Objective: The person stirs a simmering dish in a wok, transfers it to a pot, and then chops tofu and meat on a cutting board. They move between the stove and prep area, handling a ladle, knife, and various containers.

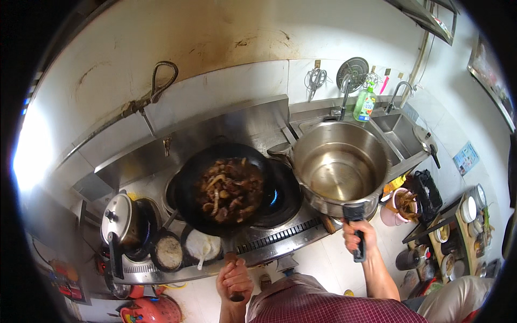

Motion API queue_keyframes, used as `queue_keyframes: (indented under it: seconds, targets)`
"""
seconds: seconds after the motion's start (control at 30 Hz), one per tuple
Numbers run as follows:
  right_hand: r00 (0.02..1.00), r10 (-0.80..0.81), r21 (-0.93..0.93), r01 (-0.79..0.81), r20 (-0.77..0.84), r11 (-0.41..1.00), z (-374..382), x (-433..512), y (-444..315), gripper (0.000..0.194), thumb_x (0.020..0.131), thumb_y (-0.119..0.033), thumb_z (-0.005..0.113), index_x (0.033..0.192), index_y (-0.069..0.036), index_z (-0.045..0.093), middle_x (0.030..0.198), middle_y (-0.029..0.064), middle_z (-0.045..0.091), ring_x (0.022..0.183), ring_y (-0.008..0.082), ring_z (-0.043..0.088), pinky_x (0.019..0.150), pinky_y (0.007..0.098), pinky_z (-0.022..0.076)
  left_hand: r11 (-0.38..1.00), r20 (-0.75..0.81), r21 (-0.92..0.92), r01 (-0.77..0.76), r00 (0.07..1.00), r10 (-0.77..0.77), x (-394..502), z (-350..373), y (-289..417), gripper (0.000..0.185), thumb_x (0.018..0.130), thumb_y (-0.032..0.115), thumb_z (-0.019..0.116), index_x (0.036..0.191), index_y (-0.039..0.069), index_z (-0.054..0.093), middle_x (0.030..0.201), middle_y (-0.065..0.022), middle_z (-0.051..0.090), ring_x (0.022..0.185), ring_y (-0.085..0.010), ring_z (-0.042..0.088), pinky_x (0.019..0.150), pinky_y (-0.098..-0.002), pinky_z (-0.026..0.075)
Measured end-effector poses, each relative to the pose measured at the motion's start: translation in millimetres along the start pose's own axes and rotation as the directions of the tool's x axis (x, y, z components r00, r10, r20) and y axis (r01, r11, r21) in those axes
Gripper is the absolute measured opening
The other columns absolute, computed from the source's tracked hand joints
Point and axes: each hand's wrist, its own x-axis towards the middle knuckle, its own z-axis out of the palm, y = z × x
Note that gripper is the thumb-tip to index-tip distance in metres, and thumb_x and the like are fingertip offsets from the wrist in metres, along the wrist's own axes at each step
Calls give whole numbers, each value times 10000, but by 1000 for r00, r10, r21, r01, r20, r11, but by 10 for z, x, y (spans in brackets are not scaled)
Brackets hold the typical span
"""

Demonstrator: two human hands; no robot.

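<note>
My left hand (234, 280) grips the wooden handle of a black wok (186, 210). Dark brown cooked pieces, perhaps meat (230, 185), fill the middle of the wok. A blue gas flame (274, 197) shows just right of the wok on the burner. My right hand (358, 235) is closed around the black handle of a large steel pressure cooker pot (301, 161). The pot has no lid and is over the stove's right end, near the sink. Whether its shiny bottom holds liquid, I cannot tell.
A lidded pressure cooker (117, 218) stands at the stove's left. Two bowls of pale seasoning (169, 251) sit at the front edge. Behind the pot are a green soap bottle (364, 105) and a steel sink (398, 135). A pink bucket (394, 212) and a loaded shelf (456, 238) stand right.
</note>
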Motion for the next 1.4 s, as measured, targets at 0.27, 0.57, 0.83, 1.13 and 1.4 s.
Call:
queue_keyframes:
  seconds: [0.27, 0.57, 0.83, 1.13, 1.4]
  targets:
    - [962, 254, -6, -254, 98, 967, 226, 1101, 659, 178, 901, -110, 565, 1012, 18, 512, 721, 48, 492, 500, 113, 432, 421, 273, 340, 968, 67, 190, -163, 986, 153, -352, 649, 222, 240, 974, 162, 433, 1088, -48, 460, 694, 39, 512, 533, -43, 558, 502, -239, 475]
    - [920, 328, -47, -326, 215, 944, 207, 1549, 1264, 186, 875, -72, 572, 1024, 28, 519, 725, 72, 529, 509, 125, 452, 431, 289, 381, 953, 107, 211, -218, 974, 199, -392, 924, 217, 258, 967, 165, 439, 1092, -58, 408, 699, 24, 510, 550, -63, 572, 483, -228, 487]
    - [967, 253, -215, -254, -32, 943, 414, 1338, 1240, 307, 935, -181, 592, 1160, 3, 496, 781, 87, 558, 580, 167, 521, 442, 297, 437, 979, 23, 177, -99, 995, 96, -177, 870, 146, 228, 975, 126, 438, 1097, -63, 475, 691, 58, 479, 516, -12, 516, 469, -211, 431]
    - [944, 330, -144, -325, 15, 935, 561, 1138, 1204, 191, 976, -149, 593, 921, -86, 421, 708, 44, 518, 511, 125, 442, 414, 297, 343, 975, -15, 222, 19, 1000, -16, 164, 784, 132, 254, 973, 113, 449, 1100, -88, 538, 683, 49, 473, 523, -30, 501, 492, -237, 425]
    - [954, 297, -182, -287, 31, 940, 455, 1182, 1298, 159, 974, -166, 592, 1034, -79, 473, 706, 36, 504, 505, 109, 443, 398, 270, 364, 840, -250, 542, 22, 959, 135, 390, 860, 189, 123, 957, 104, 489, 957, 25, 583, 655, 47, 448, 493, -43, 431, 472, -253, 402]
